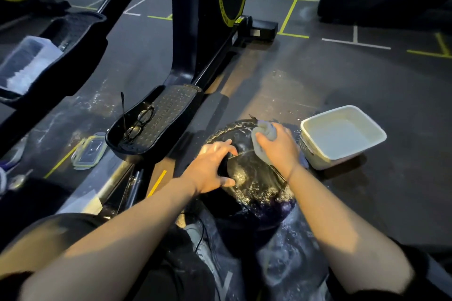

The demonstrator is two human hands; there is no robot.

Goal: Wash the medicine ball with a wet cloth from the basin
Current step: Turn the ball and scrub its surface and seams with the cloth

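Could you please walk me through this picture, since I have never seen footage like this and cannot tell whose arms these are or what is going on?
There is no machine here: a person wears a wide-angle camera on the head, so you look down along their own two bare arms. They are low over a dark gym floor.

The big black sphere in the middle is a medicine ball, shiny with water drops. The left hand rests spread on it, steadying it. The right hand grips a bunched pale cloth and presses it against the ball's top.

Just right of the ball sits a white basin that seems to hold water. To the left is an exercise machine's pedal with a pair of glasses lying on it, and a clear plastic lid lies on the floor beside it.
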